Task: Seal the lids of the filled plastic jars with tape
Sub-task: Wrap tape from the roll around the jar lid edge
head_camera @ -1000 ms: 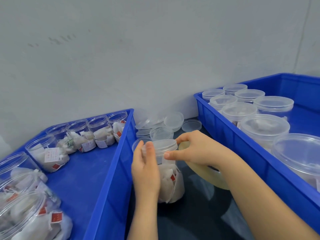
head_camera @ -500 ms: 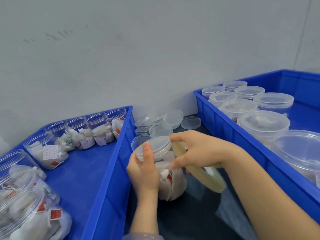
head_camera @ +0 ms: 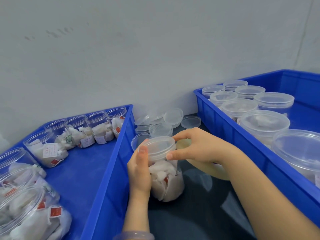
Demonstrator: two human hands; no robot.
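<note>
From the head camera, the tape roll (head_camera: 206, 168) is mostly hidden behind the right hand (head_camera: 195, 148) and its arm. Only a pale yellow curve shows, and I cannot tell how it is held. The left hand (head_camera: 139, 172) covers the left side of the jar (head_camera: 166, 179). A bracelet (head_camera: 136, 235) on the left wrist is cut off at the bottom edge.

The jar is clear plastic and full of white bags with little red tags. A clear round lid (head_camera: 160, 148) sits on top of it. The jar stands on the dark surface (head_camera: 199, 213) between the left bin (head_camera: 110, 161) and the right bin (head_camera: 225, 129), both blue. Its long way runs up and down, nearly straight, with the lid end up.

The left hand wraps around the side of the jar, with its thumb reaching up to the lid's edge. The right hand pinches the lid's rim, thumb on the near side and a finger on the far side.

Open jars (head_camera: 97, 129) stand in the left bin. Closed jars (head_camera: 265, 125) fill the right bin. Loose lids (head_camera: 173, 116) lie by the wall.
</note>
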